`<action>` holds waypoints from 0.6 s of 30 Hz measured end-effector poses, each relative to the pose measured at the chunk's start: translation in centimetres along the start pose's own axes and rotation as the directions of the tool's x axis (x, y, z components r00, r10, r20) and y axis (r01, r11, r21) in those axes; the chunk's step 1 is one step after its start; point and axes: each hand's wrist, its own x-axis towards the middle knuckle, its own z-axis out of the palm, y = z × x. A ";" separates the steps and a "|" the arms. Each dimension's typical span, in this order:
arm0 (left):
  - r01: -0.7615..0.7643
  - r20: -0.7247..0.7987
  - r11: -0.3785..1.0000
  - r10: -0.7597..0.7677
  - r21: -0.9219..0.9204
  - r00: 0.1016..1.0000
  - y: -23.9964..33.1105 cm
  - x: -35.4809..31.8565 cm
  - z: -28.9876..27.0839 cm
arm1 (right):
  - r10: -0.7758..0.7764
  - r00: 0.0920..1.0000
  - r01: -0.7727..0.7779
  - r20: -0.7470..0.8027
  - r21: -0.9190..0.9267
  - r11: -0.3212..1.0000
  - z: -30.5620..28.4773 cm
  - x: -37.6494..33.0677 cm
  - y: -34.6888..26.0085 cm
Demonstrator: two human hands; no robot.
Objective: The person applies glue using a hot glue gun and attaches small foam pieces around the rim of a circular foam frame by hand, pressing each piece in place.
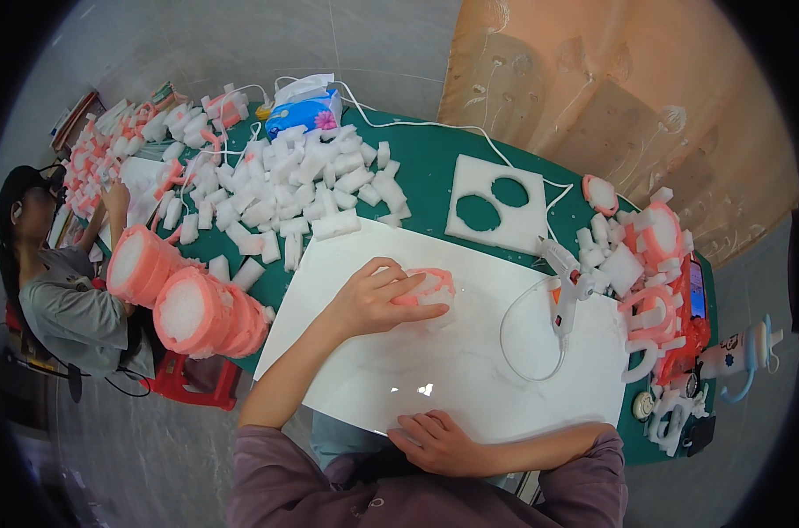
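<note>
My left hand (377,299) reaches over the white board (355,378) and grips a small pink-and-white foam piece (439,283), its thumb and fingers spread around the near left side. At the board's near edge lies my right hand (439,443), fingers loosely stretched and holding nothing. Farther right on the board, a white hot glue gun (565,286) stands with its cable looping beside it. Behind the board is a flat white foam sheet (523,217) with two round holes cut through it.
White foam blocks (303,172) are heaped at the back left, near a blue tissue pack (303,113). Pink-wrapped foam rolls (197,312) stand at the left edge. More foam pieces (655,233) crowd the right side by a phone (698,290). Another person (74,290) sits at far left.
</note>
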 end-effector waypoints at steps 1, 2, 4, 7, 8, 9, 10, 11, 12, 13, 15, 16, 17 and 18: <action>0.000 0.000 1.000 0.000 0.000 1.000 0.0 0.0 0.0 | 0.000 1.000 0.000 0.000 0.000 1.000 0.1 0.0 0.0; 0.000 0.000 1.000 0.000 0.004 1.000 0.0 -0.1 0.0 | 0.006 1.000 -0.006 0.001 -0.001 1.000 0.2 -0.1 -0.1; -0.001 0.001 1.000 0.001 0.007 1.000 0.0 0.0 0.0 | 0.012 1.000 -0.012 0.003 -0.003 1.000 0.2 -0.1 -0.1; -0.004 -0.003 1.000 0.004 0.001 1.000 0.0 0.0 0.0 | 0.013 1.000 -0.013 -0.020 -0.024 1.000 0.0 0.0 -0.1; -0.001 -0.001 1.000 0.001 -0.001 1.000 0.0 0.0 0.0 | 0.015 1.000 -0.016 -0.019 -0.023 1.000 0.0 0.0 -0.1; 0.002 0.001 1.000 -0.002 -0.003 1.000 0.0 0.0 0.0 | 0.018 1.000 -0.018 -0.017 -0.023 1.000 0.0 0.0 -0.1; 0.002 0.001 1.000 -0.002 -0.004 1.000 0.0 0.0 0.0 | 0.018 1.000 -0.019 -0.017 -0.023 1.000 0.0 0.0 -0.1; -0.001 0.003 1.000 0.001 0.002 1.000 0.0 0.1 -0.1 | 0.020 1.000 -0.020 -0.001 -0.012 1.000 0.1 -0.1 -0.1; -0.003 0.005 1.000 0.003 0.008 1.000 0.0 0.1 -0.1 | 0.022 1.000 -0.022 0.015 0.000 1.000 0.2 -0.1 -0.1; -0.004 0.005 1.000 0.004 0.008 1.000 0.0 0.1 -0.1 | 0.022 1.000 -0.022 0.014 0.000 1.000 0.1 -0.1 -0.1; -0.001 0.001 1.000 0.001 0.006 1.000 0.0 0.1 0.0 | 0.009 1.000 -0.008 0.020 -0.017 1.000 0.1 0.0 0.0; -0.001 0.001 1.000 0.001 0.006 1.000 0.0 0.1 0.0 | 0.009 1.000 -0.009 0.019 -0.017 1.000 0.0 0.0 0.0; -0.004 0.004 1.000 0.004 0.010 1.000 0.0 0.1 0.0 | 0.004 1.000 -0.004 0.007 -0.020 1.000 0.0 0.0 0.0; -0.006 0.006 1.000 0.006 0.015 1.000 0.0 0.0 0.0 | 0.000 1.000 0.000 -0.005 -0.022 1.000 -0.1 0.1 0.0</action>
